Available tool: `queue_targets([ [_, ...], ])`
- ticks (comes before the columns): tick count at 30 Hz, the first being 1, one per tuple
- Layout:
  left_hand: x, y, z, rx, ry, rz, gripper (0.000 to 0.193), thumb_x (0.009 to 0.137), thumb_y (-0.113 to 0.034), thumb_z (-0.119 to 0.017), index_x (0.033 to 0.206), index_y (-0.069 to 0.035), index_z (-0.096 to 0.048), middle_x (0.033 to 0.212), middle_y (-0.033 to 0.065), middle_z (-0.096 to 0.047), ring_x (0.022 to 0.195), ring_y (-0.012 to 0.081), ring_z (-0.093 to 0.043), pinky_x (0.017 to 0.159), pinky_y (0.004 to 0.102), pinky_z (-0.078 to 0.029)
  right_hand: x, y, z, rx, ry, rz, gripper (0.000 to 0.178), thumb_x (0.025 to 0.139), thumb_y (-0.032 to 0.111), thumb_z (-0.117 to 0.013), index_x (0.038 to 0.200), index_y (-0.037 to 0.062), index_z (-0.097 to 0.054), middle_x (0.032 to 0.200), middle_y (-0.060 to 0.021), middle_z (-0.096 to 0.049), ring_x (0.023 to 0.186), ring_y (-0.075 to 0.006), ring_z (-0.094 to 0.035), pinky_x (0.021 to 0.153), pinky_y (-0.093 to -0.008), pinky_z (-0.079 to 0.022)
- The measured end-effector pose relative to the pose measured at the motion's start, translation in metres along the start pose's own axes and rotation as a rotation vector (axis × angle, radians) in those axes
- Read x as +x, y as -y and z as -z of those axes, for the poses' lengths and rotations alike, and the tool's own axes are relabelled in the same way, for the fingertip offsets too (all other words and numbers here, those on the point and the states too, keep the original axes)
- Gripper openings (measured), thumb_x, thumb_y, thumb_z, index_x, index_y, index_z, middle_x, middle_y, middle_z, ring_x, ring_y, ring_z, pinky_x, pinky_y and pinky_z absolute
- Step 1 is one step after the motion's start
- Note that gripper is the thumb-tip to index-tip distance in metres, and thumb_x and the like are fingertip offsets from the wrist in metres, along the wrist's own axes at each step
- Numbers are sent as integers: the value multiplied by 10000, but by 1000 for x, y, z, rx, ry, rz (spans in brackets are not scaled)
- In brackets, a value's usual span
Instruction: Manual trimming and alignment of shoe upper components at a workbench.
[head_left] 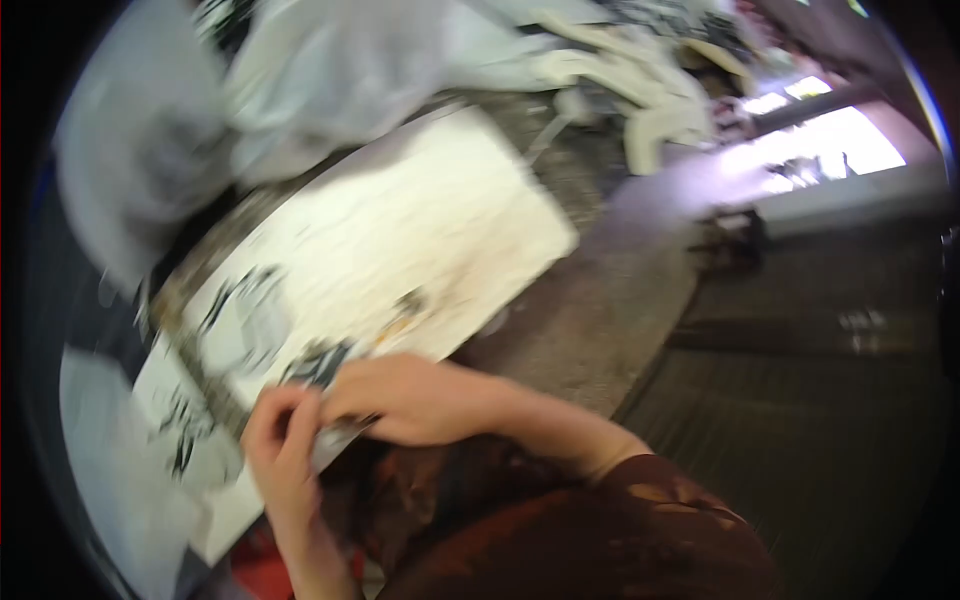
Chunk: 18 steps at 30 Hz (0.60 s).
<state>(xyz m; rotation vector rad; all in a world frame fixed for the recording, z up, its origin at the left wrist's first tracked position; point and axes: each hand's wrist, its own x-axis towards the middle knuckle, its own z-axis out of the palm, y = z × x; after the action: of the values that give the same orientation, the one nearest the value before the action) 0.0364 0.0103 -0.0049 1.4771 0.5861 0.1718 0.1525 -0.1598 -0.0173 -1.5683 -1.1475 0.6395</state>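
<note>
My left hand [283, 435] and my right hand [395, 398] meet over the near edge of a white board [430, 200]. The left thumb and fingers are pinched together. Bent inward, the right fingers touch the left fingertips. Whatever lies between them is small, blurred and mostly covered; a pale bit [340, 432] shows below the fingers. Just beyond the hands is a dark grey striped piece [318, 364], and I cannot tell whether it is held. Dark thin pieces on a pale, bag-like sheet [265, 315] lie farther left on the board.
Large whitish plastic bags [330, 80] stand along the far left side. More dark pieces [185, 430] lie at the near left. A small orange and dark item [403, 318] rests on the board. Cream curved parts [650, 90] are piled at the far right, beyond the brown tabletop [590, 310].
</note>
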Motion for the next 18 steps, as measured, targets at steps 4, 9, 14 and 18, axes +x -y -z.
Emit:
queue_targets([
  [4,-8,16,11,-67,5,-49,87,990,-53,-648,929,-20,-596,862,1,-566,778,86,-503,729,227,-405,5,16,-5,237,-91,-200,174,936,101,-641,1096,35,-622,1068,-148,-671,990,-358,-660,866,-409,-522],
  [9,-13,14,5,-43,47,-93,115,999,-88,-658,943,-18,-588,866,0,-554,791,88,-491,736,229,-395,-2,17,0,229,-181,-226,174,940,147,-680,1049,23,-625,1000,-139,-669,954,-343,-656,823,-400,-515],
  [14,-24,19,8,27,11,-140,133,1026,-113,-635,936,-38,-571,848,0,-542,779,89,-477,733,233,-374,-4,10,-9,75,-316,-10,188,895,186,-743,970,39,-654,913,-93,-625,876,-308,-628,764,-392,-502],
  [18,-30,28,15,30,-11,-104,137,1024,-121,-643,939,-38,-574,854,-1,-547,779,84,-479,734,235,-375,-9,10,-13,57,-309,9,177,868,155,-757,976,53,-662,907,-84,-622,876,-304,-629,757,-389,-503],
])
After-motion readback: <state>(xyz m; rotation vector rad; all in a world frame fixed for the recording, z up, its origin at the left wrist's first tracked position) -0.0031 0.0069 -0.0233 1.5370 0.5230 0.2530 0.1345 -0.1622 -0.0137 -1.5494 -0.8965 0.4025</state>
